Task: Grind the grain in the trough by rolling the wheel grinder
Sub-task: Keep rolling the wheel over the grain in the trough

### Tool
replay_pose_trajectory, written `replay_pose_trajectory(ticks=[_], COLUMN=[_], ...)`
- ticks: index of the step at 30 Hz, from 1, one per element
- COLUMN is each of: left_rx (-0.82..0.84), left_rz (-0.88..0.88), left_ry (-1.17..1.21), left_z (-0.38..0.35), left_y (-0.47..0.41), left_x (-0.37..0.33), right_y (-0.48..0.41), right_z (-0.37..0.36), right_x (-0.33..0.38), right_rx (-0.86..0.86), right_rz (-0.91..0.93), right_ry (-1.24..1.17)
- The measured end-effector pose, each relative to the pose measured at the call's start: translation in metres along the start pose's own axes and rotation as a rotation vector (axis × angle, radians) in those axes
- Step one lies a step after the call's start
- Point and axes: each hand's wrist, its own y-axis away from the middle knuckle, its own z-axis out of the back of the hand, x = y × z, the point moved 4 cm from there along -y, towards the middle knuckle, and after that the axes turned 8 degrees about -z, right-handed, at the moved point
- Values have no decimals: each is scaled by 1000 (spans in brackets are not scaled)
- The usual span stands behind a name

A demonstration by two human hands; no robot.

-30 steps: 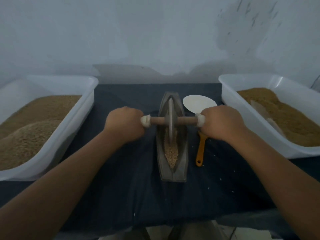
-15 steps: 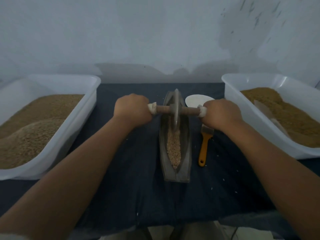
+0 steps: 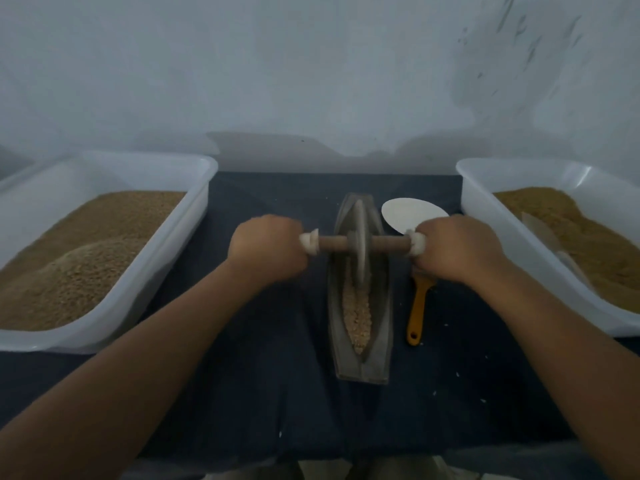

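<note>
A narrow grey boat-shaped trough lies lengthwise on the dark cloth, with pale grain in its groove. The wheel grinder, a grey disc on a wooden axle, stands in the trough's far half. My left hand grips the axle's left end. At the right end of the axle my right hand holds on the same way. White padding shows at both ends beside my fists.
A white tub of brown grain sits at the left, another white tub with finer brown meal at the right. A yellow-handled brush and a white round plate lie right of the trough. A wall stands behind.
The wheel rolled to the trough's far end half a second ago and has now come back toward me to about the middle. Both hands kept their grip.
</note>
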Motion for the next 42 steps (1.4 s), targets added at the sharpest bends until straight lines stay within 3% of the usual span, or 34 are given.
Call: replay_pose_trajectory(ticks=[2, 4, 9, 11, 20, 24, 30, 33, 38, 42], left_rx=[-2, 23, 22, 2, -11, -19, -86, -90, -30, 16], left_rz=[18, 1, -146, -175, 8, -33, -208, -170, 24, 13], left_ry=[6, 2, -79, -86, -14, -29, -122, -82, 17, 13], left_z=[3, 5, 10, 11, 4, 10, 19, 11, -2, 0], left_y=[-26, -36, 16, 42, -24, -19, 46, 47, -14, -28], left_x=[-1, -2, -3, -2, -1, -6, -9, -3, 2, 0], right_y=[-13, -21, 16, 39, -15, -16, 53, 56, -7, -21], right_z=[-2, -2, -9, -9, -19, -22, -8, -4, -3, -6], right_x=[0, 0, -9, -13, -5, -5, -13, -10, 1, 0], right_rx=[-93, -54, 362, 425, -104, 1, 383, 255, -26, -2], right_rz=[-50, -55, 56, 98, -63, -59, 149, 127, -30, -65], right_ry=[8, 16, -79, -149, -61, -52, -191, -217, 9, -14])
